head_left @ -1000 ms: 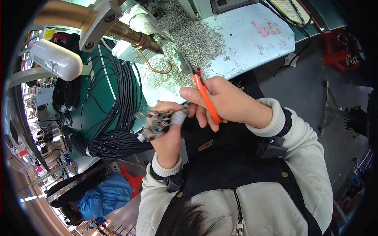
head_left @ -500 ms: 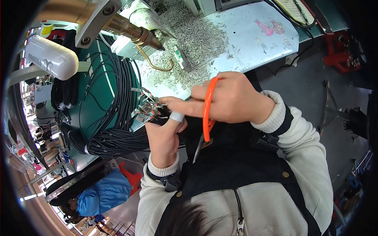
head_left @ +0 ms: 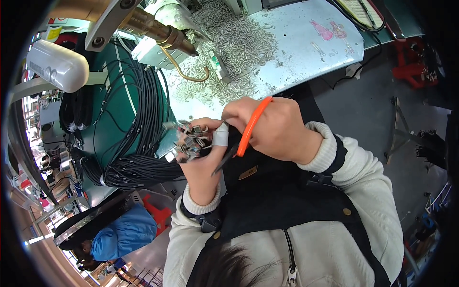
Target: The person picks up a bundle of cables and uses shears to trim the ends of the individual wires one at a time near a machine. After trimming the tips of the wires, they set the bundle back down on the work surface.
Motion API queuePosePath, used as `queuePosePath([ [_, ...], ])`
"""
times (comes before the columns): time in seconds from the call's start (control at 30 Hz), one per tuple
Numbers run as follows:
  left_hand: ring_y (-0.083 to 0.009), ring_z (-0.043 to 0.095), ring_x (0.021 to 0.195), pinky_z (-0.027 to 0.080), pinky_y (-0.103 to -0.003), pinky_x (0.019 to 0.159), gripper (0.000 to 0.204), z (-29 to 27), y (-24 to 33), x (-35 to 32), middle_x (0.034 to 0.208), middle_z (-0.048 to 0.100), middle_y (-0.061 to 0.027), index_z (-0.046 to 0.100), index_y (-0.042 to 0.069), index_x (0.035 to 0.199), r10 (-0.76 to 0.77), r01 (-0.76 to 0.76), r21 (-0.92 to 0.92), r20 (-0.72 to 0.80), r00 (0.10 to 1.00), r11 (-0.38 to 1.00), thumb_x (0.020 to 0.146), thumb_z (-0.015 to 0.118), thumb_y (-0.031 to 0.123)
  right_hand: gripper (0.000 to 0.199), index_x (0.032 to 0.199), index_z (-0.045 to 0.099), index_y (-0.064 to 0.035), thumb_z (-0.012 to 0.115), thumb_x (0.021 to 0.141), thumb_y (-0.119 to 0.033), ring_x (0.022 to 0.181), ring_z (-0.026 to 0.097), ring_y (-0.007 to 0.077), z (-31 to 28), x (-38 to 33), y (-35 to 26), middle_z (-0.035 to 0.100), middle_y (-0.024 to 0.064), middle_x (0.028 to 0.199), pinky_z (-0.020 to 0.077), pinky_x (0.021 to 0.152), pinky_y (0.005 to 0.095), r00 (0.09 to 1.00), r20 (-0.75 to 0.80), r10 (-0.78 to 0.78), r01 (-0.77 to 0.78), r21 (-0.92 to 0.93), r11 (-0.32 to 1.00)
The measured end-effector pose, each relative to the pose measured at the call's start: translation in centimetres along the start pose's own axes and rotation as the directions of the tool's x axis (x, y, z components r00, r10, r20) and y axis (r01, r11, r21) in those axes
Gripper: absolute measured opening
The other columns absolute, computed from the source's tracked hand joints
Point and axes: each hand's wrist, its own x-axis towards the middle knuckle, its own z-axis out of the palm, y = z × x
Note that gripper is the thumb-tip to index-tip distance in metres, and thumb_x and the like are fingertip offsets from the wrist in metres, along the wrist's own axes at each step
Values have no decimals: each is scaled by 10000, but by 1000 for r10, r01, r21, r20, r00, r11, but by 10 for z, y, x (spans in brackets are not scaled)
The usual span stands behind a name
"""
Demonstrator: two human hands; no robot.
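Looking down through the head camera, the left hand (head_left: 203, 162) is closed in a fist around a bundle of cable ends (head_left: 189, 139), whose grey metal connectors splay out just above the thumb; a white wrap covers one fingertip. The right hand (head_left: 275, 129) is curled shut around the orange handle of a pair of scissors (head_left: 241, 138), with the dark blades angled down and left, tips just below the left hand. The blades appear nearly closed, though the exact gap cannot be told. Both hands are held close to the chest, touching each other, in front of the workbench (head_left: 306, 52).

Hazard, as a judgement: the blade tips lie very near the left palm and wrist, so a slip of the right hand could nick skin or sleeve. A loose grip could let connectors drop from the bundle, and a cut made at the wrong place would damage a lead.

Count: two hands, one pair of scissors, one held bundle whose connectors are too crowded to count. One large coil of black cable (head_left: 138, 143) lies on the green table (head_left: 112, 103) to the left. One heap of small metal pieces (head_left: 234, 43) covers the workbench, beyond counting. One other person in blue (head_left: 122, 234) is bent at lower left.
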Motion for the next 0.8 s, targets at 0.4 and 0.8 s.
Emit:
queuePosePath([
  [0.4,-75,409,517,313,-204,456,141,-11,12,8,742,508,-42,537,-21,892,-311,345,-442,149,938,828,761,587,-28,181,811,532,-26,644,743,-151,497,561,119,-5,-2,2,527,30,564,434,465,236,900,231,371,-436,541,720],
  [0.8,-78,364,503,300,-217,471,112,-10,8,19,708,474,-39,524,-8,896,-296,323,-352,129,946,879,788,550,9,231,706,531,-19,634,743,-223,402,520,216,15,-16,9,533,75,510,387,402,297,896,300,327,-387,169,907],
])
